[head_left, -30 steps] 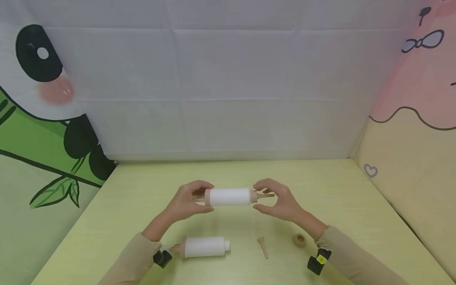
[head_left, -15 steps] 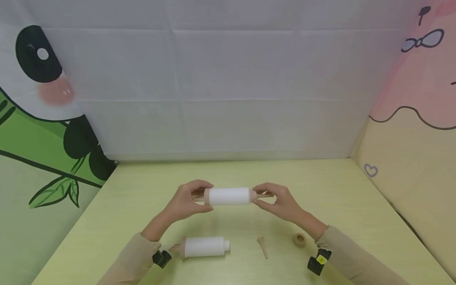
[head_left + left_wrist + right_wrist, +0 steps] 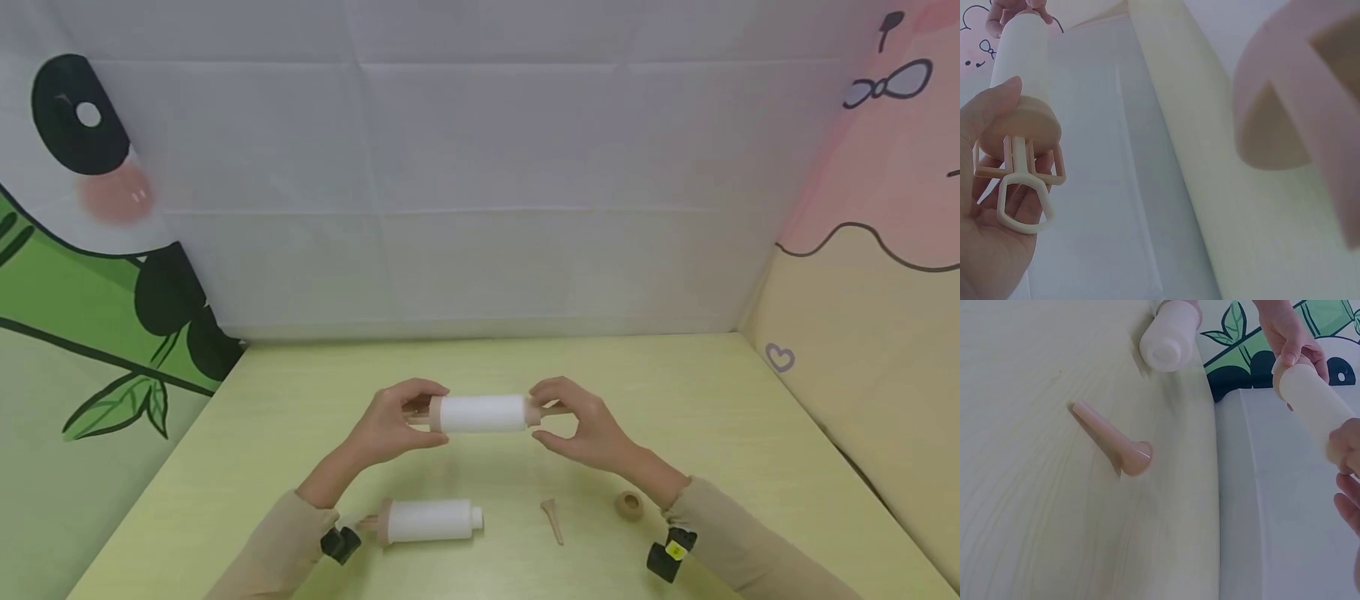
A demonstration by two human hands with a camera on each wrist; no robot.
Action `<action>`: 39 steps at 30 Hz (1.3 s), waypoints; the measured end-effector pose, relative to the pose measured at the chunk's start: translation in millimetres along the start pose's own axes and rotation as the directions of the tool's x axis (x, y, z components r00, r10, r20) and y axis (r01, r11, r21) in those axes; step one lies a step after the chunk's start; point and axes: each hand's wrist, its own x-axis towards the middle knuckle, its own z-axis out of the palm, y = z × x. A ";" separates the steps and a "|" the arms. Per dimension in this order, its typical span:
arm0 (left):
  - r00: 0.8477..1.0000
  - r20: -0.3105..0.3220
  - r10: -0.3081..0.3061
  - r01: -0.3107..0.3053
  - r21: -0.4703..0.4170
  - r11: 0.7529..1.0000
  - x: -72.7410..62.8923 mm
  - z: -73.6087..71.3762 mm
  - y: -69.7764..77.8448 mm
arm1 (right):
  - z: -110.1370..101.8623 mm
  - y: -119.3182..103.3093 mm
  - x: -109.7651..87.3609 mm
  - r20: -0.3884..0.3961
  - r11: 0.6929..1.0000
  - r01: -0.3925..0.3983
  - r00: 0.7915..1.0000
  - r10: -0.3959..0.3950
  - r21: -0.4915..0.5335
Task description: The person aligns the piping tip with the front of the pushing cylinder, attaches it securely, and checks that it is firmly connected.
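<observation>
Above the table, both hands hold a white-barrelled piping syringe [image 3: 483, 414] level. My left hand [image 3: 395, 422] grips its beige cap at the handle end; in the left wrist view the thumb lies over the cap and a plunger ring [image 3: 1025, 203] sticks out towards the palm. Curled about the beige screw collar at the other end is my right hand [image 3: 587, 423], with a slim nozzle [image 3: 553, 410] pointing into its palm. A second syringe [image 3: 431, 521] lies on the table below. Right of it lie a loose flared nozzle [image 3: 552, 522] and a beige ring [image 3: 628, 505].
The pale yellow table [image 3: 315, 375] ends at a white cloth wall [image 3: 487, 208] at the back. Printed side walls stand left and right. A blurred beige part [image 3: 1297, 94] fills the right of the left wrist view, very near the camera.
My right fingers closed in on the collar half a second ago and now stand spread wider around it. The left hand and the syringe have barely moved.
</observation>
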 end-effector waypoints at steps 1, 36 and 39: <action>1.000 0.002 0.000 0.000 -0.002 1.000 0.1 0.0 -0.2 | 0.5 -0.5 0.3 -0.001 1.000 0.004 1.000 -0.004 -0.001; 0.999 -0.003 0.045 -0.045 -0.001 0.999 3.7 3.1 -5.1 | -0.4 5.9 1.0 0.024 0.993 0.033 0.999 -0.030 -0.111; 0.998 -0.003 0.058 -0.058 0.004 0.998 4.0 3.7 -5.6 | 0.0 6.1 1.2 0.022 0.993 0.036 0.999 -0.034 -0.116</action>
